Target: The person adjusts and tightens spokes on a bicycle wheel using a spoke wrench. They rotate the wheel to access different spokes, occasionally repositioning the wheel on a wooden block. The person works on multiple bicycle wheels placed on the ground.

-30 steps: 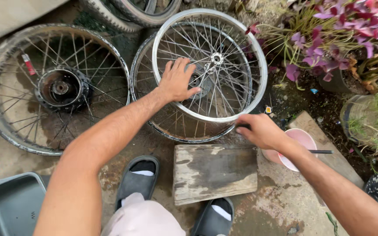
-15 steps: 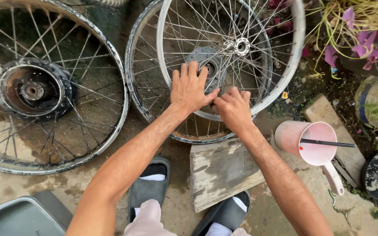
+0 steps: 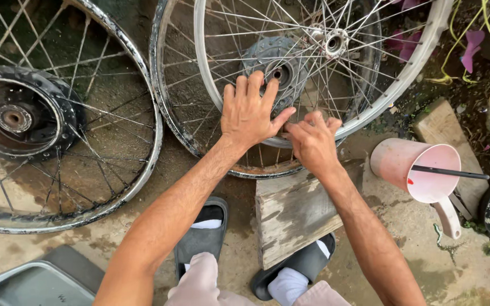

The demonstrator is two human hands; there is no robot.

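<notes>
The silver spoked wheel (image 3: 392, 90) is propped on the ground against a darker rim (image 3: 165, 122), above a wooden board (image 3: 293, 218). The left hand (image 3: 252, 113) is laid flat, fingers spread, on its spokes; the right hand (image 3: 313, 141) is curled, fingertips pinched at the lower rim.

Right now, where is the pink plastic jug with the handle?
In the head view, the pink plastic jug lies on its side on the ground, right of the right hand, beside the weathered wooden board.

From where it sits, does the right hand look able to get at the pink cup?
Probably yes. The right hand rests on the silver rim, and the pink cup lies just beside it on open ground, with nothing between them.
</notes>
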